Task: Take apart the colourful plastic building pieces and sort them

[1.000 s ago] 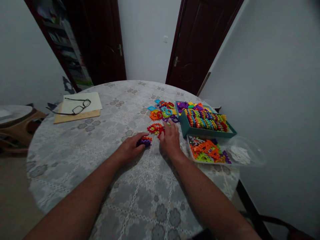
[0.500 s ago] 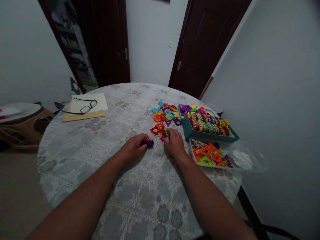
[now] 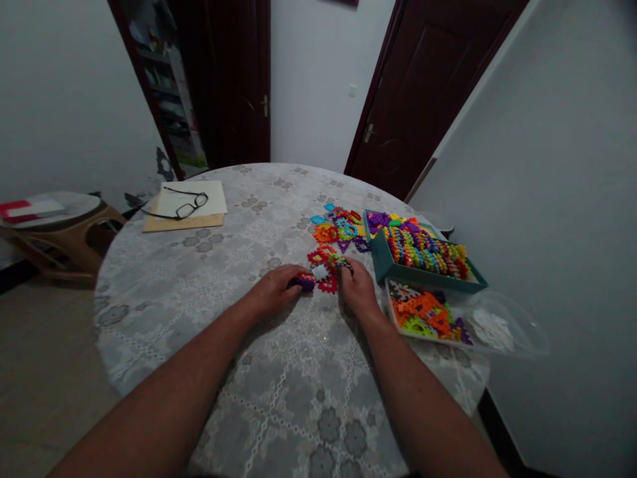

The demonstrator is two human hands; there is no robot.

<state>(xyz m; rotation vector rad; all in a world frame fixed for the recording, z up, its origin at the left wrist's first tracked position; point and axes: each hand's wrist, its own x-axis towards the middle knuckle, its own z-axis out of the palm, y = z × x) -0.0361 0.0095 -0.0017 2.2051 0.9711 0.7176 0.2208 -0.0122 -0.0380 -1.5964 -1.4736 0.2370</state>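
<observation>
My left hand (image 3: 277,291) is closed around a short stack of toothed plastic building pieces (image 3: 304,283), mostly purple with some orange, held just over the table. My right hand (image 3: 357,287) has its thumb and fingers pinched on small building pieces (image 3: 343,264), partly hidden by the fingers. Between the two hands shows a white piece (image 3: 320,272); what supports it is unclear. Under and beside it lie red toothed pieces (image 3: 327,285). A loose pile of colourful pieces (image 3: 339,226) spreads just beyond my hands.
Right of my hands stands a green box (image 3: 423,275) with rows of pieces. Nearer is a clear plastic tray (image 3: 432,341) holding more pieces and a white bundle. Glasses (image 3: 186,209) rest on papers (image 3: 213,196) at the left of the round table (image 3: 239,418).
The white piece has come into view between my hands. My right hand has drawn slightly back from the red pieces. The whole view has shifted a little to the left.
</observation>
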